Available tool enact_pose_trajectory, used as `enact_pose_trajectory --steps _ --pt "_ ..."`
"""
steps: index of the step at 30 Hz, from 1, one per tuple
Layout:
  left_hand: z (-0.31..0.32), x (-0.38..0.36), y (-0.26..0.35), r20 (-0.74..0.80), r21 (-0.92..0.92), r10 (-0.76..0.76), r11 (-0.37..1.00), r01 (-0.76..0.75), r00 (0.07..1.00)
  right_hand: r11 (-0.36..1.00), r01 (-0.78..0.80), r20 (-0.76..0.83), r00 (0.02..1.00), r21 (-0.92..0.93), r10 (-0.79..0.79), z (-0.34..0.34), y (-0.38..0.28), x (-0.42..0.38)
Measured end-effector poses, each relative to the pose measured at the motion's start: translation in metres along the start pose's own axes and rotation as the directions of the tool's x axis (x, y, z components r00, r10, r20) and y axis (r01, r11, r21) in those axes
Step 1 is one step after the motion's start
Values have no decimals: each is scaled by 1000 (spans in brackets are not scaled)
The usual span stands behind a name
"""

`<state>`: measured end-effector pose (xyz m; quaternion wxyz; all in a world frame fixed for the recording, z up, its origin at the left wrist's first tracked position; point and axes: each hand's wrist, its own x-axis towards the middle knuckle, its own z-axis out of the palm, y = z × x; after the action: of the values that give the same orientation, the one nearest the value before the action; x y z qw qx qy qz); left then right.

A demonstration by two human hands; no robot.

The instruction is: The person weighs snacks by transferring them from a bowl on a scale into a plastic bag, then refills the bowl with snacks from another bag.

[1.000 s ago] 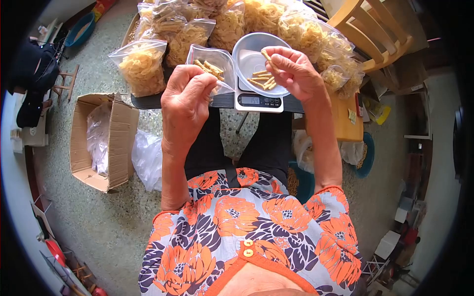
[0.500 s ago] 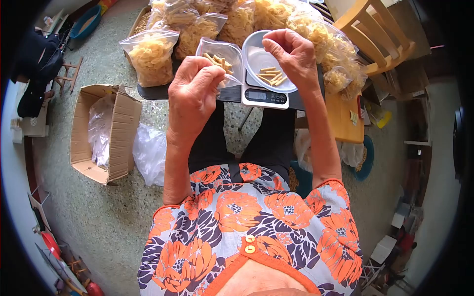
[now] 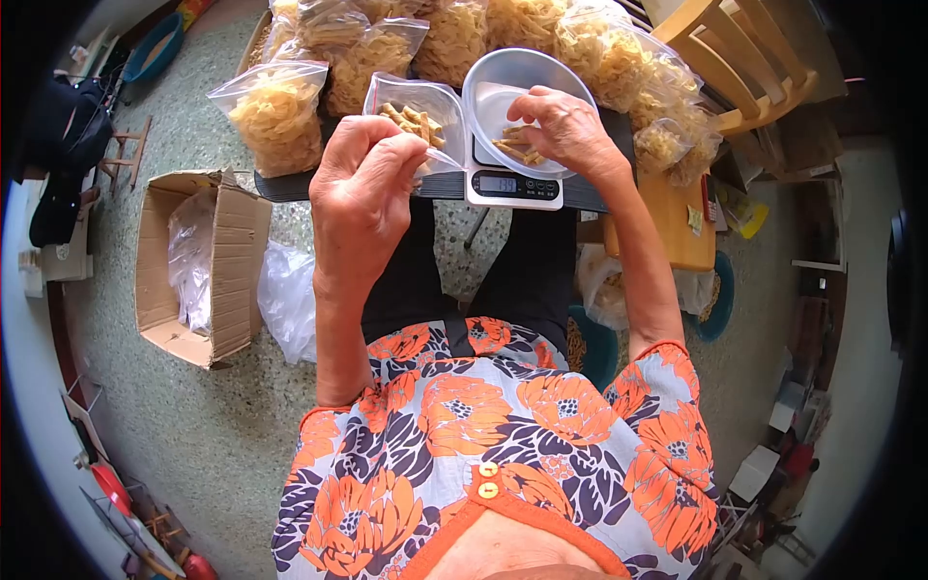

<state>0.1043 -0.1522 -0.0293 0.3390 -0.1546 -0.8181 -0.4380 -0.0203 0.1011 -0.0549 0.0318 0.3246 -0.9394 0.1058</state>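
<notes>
My left hand [image 3: 365, 193] pinches the near edge of a clear zip bag [image 3: 438, 97] between thumb and fingers. Short tan stick-shaped pieces [image 3: 414, 124] lie inside that bag. To its right, a translucent plastic bowl [image 3: 546, 70] rests on a small white digital scale [image 3: 514, 199] with a lit display. My right hand [image 3: 570, 135] reaches down into the bowl, its fingers curled around some of the tan stick pieces [image 3: 514, 147] there; the fingertips are partly hidden.
Filled bags of pale yellow dried flakes [image 3: 280, 116] crowd the back of the dark table [image 3: 290, 186]. A wooden chair [image 3: 744, 63] stands back right. An open cardboard box [image 3: 237, 271] holding clear plastic sits on the floor at left, beside a plastic bag [image 3: 288, 295].
My right hand has lowered from above the bowl's right side to the stick pieces inside it. My left hand keeps its pinch on the bag, and the view has shifted slightly.
</notes>
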Motion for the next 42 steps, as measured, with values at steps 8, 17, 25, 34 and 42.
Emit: enact_pose_trajectory --steps 8,17,25,34,42 --pt "-1 0 0 2 1 7 1000 -7 1000 1000 0 82 997 -19 2 -6 -1 6" --pt "1 -1 -2 -2 -8 21 1000 -21 1000 297 -218 140 955 930 262 -25 5 0" --pt "5 -1 3 -8 -61 -9 998 8 1000 -20 -141 143 974 990 177 -49 -57 3" --pt "3 -1 2 -10 -35 16 999 -17 1000 579 16 -252 910 815 329 -38 -54 9" --pt "4 -1 3 -4 -3 30 1000 -30 1000 987 -97 11 995 131 96 -12 -1 -11"
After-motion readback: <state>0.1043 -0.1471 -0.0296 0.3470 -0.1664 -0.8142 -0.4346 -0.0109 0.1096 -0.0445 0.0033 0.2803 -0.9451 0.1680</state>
